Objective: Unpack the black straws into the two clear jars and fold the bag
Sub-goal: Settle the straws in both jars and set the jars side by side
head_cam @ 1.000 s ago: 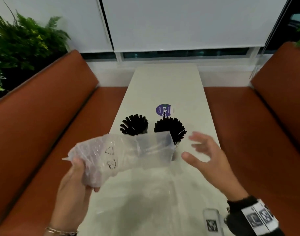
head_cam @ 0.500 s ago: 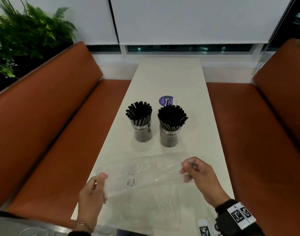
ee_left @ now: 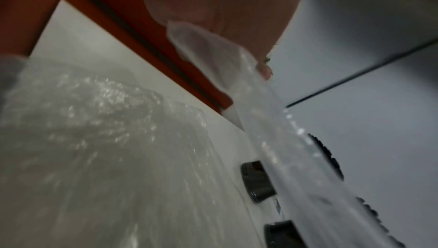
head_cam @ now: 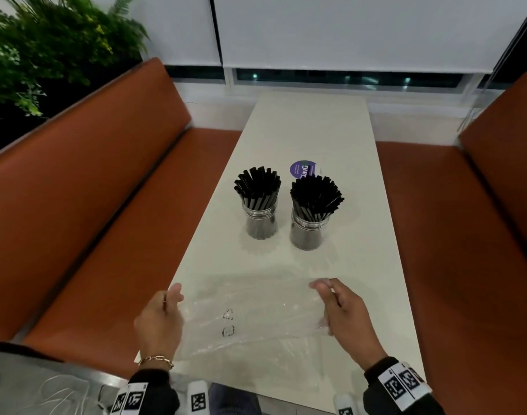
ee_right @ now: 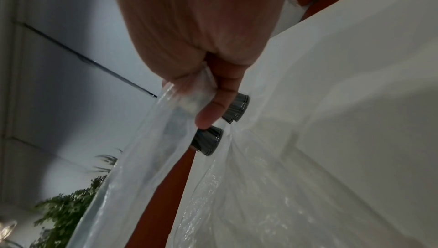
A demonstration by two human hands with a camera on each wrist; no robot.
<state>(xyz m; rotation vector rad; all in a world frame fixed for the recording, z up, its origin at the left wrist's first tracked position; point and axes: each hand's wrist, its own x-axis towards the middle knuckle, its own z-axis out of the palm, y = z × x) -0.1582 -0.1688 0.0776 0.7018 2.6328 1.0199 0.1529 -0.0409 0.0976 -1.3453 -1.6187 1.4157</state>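
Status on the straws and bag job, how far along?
Done: black straws fill both clear jars. In hand: left hand and right hand each pinch an end of the empty bag, spread above the table. Left: no fold shows yet.

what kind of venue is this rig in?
Most likely a cafe or restaurant booth: two orange padded benches face each other across a narrow white table, with jars of black straws on it and a round purple sticker behind them.

Head view downward over table (head_cam: 316,130); wrist views low, sharing jars (head_cam: 308,232).
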